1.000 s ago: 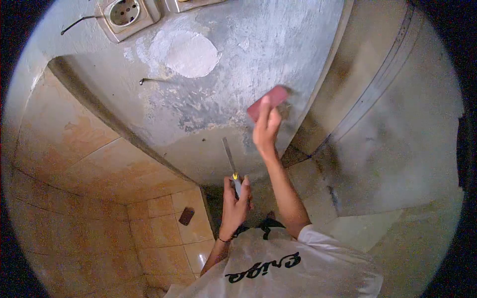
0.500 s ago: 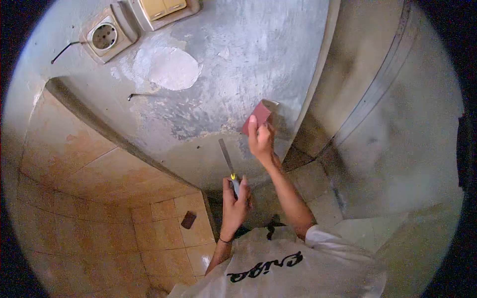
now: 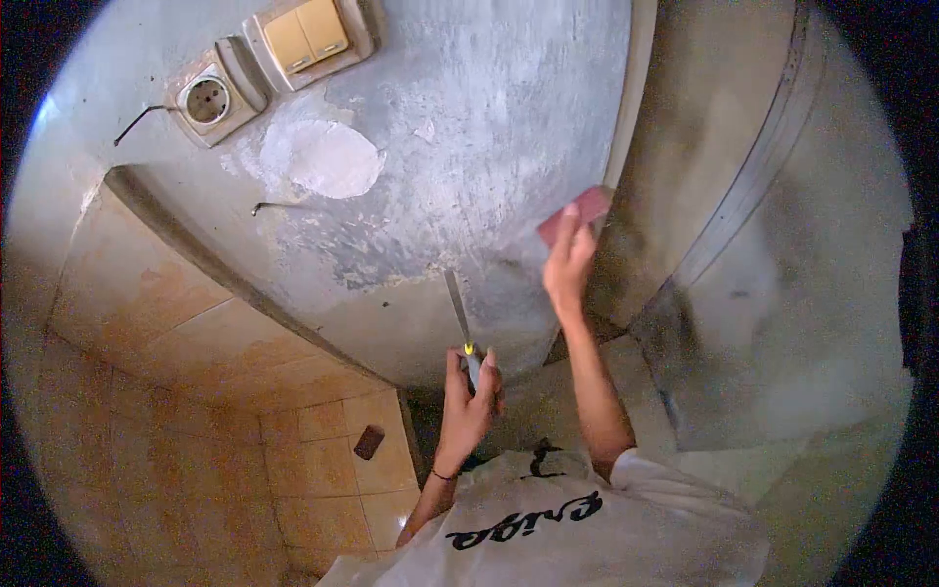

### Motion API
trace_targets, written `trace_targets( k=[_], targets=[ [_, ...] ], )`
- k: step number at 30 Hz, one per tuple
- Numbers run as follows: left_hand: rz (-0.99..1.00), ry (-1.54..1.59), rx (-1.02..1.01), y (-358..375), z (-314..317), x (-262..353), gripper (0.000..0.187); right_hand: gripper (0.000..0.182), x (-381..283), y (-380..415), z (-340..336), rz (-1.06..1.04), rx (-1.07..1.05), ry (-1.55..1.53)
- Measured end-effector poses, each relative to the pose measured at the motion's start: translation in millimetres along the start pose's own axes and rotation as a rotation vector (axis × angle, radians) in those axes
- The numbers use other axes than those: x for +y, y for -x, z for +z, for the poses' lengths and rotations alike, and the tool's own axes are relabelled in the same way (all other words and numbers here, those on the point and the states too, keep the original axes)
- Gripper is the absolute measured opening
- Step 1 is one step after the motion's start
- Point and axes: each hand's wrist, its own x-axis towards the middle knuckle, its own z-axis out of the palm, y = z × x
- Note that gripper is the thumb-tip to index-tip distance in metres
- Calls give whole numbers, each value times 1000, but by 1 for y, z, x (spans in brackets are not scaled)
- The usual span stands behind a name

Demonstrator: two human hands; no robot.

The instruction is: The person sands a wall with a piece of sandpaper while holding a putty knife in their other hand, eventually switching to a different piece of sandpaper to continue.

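Out to the wall edge, the right hand has carried its clamped sandpaper, apparently widening the sanding, the left hand gripping a narrow-bladed tool.

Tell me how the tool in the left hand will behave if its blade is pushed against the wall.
The tool has a thin, straight blade, so it may flex slightly under pressure. Its handle looks thicker, so it probably balances toward the left hand.
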Motion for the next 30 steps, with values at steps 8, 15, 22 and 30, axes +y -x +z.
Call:
trace_targets(
  k=[8, 15, 22, 30],
  targets=[
    [0, 6, 5, -10, 0, -7, 32, 37, -19, -9, 1, -332, -270, 151],
    [54, 56, -75, -17, 3, -5, 22, 43, -33, -43, 0, -128, -60, 53],
    [56, 78, -99, -21, 2, -2, 20, 41, -30, -28, 4, -494, -133, 68],
    [39, 49, -73, -19, 5, -1, 20, 40, -63, -42, 8, -253, -185, 83]
  ],
)
